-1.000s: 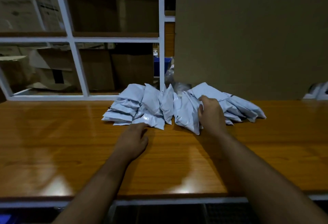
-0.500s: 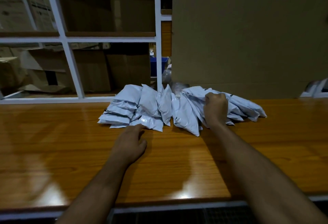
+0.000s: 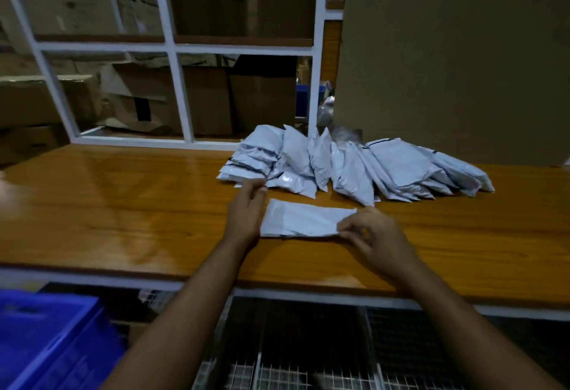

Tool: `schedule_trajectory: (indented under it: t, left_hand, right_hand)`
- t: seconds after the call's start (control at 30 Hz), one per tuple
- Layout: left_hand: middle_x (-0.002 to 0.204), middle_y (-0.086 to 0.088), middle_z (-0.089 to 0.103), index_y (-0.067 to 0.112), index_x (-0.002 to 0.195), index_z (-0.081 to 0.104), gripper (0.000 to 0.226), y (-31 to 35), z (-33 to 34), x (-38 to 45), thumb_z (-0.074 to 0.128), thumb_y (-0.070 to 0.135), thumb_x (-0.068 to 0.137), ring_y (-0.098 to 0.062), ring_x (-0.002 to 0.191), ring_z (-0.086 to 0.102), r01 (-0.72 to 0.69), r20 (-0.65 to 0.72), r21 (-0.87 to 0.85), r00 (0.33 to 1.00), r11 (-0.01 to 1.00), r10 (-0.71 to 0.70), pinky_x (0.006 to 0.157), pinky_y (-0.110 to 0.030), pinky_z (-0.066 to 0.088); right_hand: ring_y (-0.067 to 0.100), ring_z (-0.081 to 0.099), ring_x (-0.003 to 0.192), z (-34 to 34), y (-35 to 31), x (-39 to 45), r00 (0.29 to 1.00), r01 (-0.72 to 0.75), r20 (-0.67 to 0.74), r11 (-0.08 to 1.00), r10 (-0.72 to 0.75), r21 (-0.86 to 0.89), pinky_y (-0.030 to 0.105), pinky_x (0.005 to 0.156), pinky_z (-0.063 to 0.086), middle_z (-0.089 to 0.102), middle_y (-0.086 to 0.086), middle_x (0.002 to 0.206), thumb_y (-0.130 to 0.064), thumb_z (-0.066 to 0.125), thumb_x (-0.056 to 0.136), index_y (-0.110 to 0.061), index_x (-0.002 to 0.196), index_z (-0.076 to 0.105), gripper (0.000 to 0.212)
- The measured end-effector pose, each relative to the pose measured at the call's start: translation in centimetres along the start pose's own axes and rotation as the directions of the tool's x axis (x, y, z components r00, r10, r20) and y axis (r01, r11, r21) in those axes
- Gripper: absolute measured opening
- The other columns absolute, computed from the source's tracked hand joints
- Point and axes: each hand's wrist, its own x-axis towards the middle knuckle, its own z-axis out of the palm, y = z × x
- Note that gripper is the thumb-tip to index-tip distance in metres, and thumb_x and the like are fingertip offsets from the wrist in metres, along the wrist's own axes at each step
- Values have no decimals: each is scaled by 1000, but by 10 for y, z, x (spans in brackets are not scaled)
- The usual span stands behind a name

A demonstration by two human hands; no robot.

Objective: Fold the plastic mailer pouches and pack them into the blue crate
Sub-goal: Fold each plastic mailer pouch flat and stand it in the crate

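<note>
One white plastic mailer pouch (image 3: 303,219) lies flat on the wooden table (image 3: 123,204) between my hands. My right hand (image 3: 374,237) pinches its right end with thumb and fingers. My left hand (image 3: 246,213) rests against its left end, fingers fairly straight and pointing toward the pile. Behind them a pile of several white mailer pouches (image 3: 354,164) leans in a row at the back of the table. The blue crate (image 3: 46,343) sits low at the bottom left, below the table's front edge; only part of it shows.
A large cardboard sheet (image 3: 447,50) stands upright behind the pile on the right. A white shelf frame (image 3: 175,50) with cardboard boxes behind it fills the back left. Wire mesh (image 3: 293,368) lies under the table's front edge.
My right hand pulled one pouch out of the pile and brought it toward me onto the table. My left hand moved up to its left end. The view tilted down, showing the blue crate.
</note>
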Motion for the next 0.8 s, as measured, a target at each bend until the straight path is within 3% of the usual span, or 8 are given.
schedule_trajectory:
  t: [0.07, 0.13, 0.23, 0.33, 0.43, 0.53, 0.7, 0.8]
  left_hand:
    - [119, 0, 65, 20, 121, 66, 23, -3, -3, -12, 55, 25, 101, -18, 111, 58, -151, 163, 202, 979, 968, 119, 94, -35, 48]
    - [125, -3, 64, 18, 126, 64, 27, -8, -4, -21, 55, 24, 101, -19, 117, 54, -340, 311, 426, 925, 838, 217, 93, -28, 41]
    - [129, 1, 62, 21, 130, 61, 31, -8, -4, -30, 53, 29, 101, -18, 121, 47, -431, 367, 543, 894, 721, 258, 99, -29, 37]
    - [123, 5, 62, 26, 127, 60, 29, -3, -6, -36, 56, 32, 100, -15, 117, 47, -406, 366, 521, 901, 751, 233, 92, -27, 39]
    - [115, 9, 59, 27, 125, 61, 26, 0, -12, -42, 54, 37, 101, -11, 110, 51, -364, 351, 463, 912, 808, 210, 87, -28, 42]
    - [114, 8, 62, 25, 124, 63, 24, 4, -16, -43, 51, 32, 104, -10, 103, 57, -276, 294, 405, 942, 872, 161, 83, -28, 46]
    - [119, 8, 65, 22, 124, 66, 24, 7, -17, -37, 57, 24, 102, -5, 108, 57, -147, 231, 321, 970, 936, 73, 87, -18, 42]
    - [120, 9, 67, 25, 121, 68, 23, 4, -18, -30, 61, 23, 100, -5, 110, 58, 1, 158, 189, 987, 982, -31, 89, -22, 45]
  right_hand:
    - [9, 63, 87, -6, -7, 1, 992, -62, 111, 998, 60, 15, 35, 76, 55, 72, -12, 90, -16, 80, 84, -22, 90, 77, 9]
    - [0, 63, 86, -15, -14, 7, 969, -164, 196, 985, 149, 61, 31, 77, 55, 72, -17, 89, -28, 77, 87, -27, 88, 78, 2]
    - [-5, 64, 85, -16, -20, 30, 942, -314, 186, 931, 280, 188, 26, 76, 52, 72, -17, 87, -37, 71, 90, -31, 88, 75, 8]
    - [-2, 64, 95, 6, -26, 57, 916, -401, 134, 877, 378, 265, 27, 87, 53, 72, -11, 104, -31, 68, 94, -25, 107, 73, 15]
    - [8, 56, 119, 30, -42, 60, 838, -543, 291, 757, 462, 363, 25, 95, 43, 59, -4, 136, -36, 58, 100, -19, 137, 57, 41]
    - [17, 46, 136, 38, -41, 57, 785, -617, 325, 712, 527, 336, 25, 99, 34, 48, -2, 150, -42, 43, 105, -23, 148, 46, 47]
    - [19, 28, 148, 42, -47, 59, 720, -534, 534, 845, 443, 19, 29, 114, 22, 29, -6, 162, -51, 21, 107, -31, 156, 32, 53]
    - [13, 19, 151, 53, -55, 55, 742, -406, 554, 910, 378, -78, 27, 118, 15, 21, -5, 165, -48, 18, 108, -26, 159, 23, 56]
